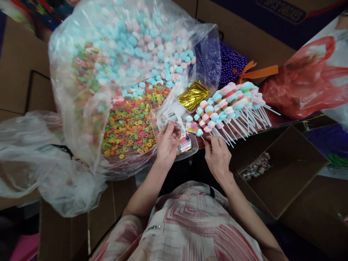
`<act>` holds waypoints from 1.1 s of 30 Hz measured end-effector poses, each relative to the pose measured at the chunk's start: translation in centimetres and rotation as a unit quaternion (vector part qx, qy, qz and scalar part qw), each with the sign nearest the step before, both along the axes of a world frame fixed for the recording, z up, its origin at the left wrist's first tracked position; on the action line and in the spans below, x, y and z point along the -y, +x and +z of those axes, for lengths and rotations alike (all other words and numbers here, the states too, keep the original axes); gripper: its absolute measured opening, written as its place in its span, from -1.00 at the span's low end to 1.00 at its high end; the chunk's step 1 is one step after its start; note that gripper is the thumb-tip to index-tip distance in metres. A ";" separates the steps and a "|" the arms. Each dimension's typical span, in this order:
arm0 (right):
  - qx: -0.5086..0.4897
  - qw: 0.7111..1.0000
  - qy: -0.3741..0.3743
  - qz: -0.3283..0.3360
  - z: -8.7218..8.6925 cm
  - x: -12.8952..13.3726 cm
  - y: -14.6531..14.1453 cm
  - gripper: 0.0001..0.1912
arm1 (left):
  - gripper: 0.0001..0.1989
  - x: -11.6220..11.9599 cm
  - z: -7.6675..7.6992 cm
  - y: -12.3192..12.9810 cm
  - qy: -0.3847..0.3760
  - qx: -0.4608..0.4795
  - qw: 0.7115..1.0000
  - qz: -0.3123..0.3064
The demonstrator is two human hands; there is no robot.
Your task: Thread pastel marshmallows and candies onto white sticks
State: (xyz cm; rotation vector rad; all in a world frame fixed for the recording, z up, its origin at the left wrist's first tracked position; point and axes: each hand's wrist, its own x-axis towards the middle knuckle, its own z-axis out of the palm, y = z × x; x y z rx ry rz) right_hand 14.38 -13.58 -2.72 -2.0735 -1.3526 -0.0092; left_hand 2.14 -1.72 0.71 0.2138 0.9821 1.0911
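Observation:
My right hand (217, 156) pinches the thin white stick of a marshmallow candy skewer (199, 132), with blue and white pieces near the stick. My left hand (168, 141) is closed, finger and thumb together, on what looks like a clear plastic bag by the skewer's other end. Under and beside my left hand, a clear plastic tray (195, 148) holds small printed pieces. Right of the held skewer lies a pile of finished candy skewers (231, 103), pink, blue and white, their white sticks pointing towards me. Gold twist ties (194, 95) lie just behind the tray.
A large clear bag (89, 145) spreads over the left, holding ring candies (133, 123) and pastel marshmallows (152, 47). Purple beaded material (231, 59) with an orange ribbon and a red plastic bag (301, 83) lie behind. An open cardboard box (293, 163) stands lower right.

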 end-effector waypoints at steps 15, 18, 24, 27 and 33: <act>-0.060 0.986 0.158 -0.007 0.9 0.8 0.1 -0.82 | -0.82 -2.7 -0.5 -0.3 -0.083 0.067 0.994 -0.016; -0.091 0.980 0.177 -0.023 1.7 2.2 0.0 -0.86 | -0.82 -2.8 -0.8 -0.2 -0.082 0.061 0.995 -0.016; -0.127 0.979 0.161 -0.011 3.1 3.1 0.4 -0.85 | -0.83 -2.6 -0.8 -0.1 -0.069 0.061 0.996 -0.017; -0.100 0.982 0.160 0.025 3.4 2.9 1.1 -0.86 | -0.83 -2.5 -0.6 0.1 -0.060 0.050 0.997 -0.020; 0.029 0.990 0.129 0.055 2.8 3.3 2.8 -0.86 | -0.74 -2.3 -0.5 0.2 0.045 -0.013 0.999 -0.012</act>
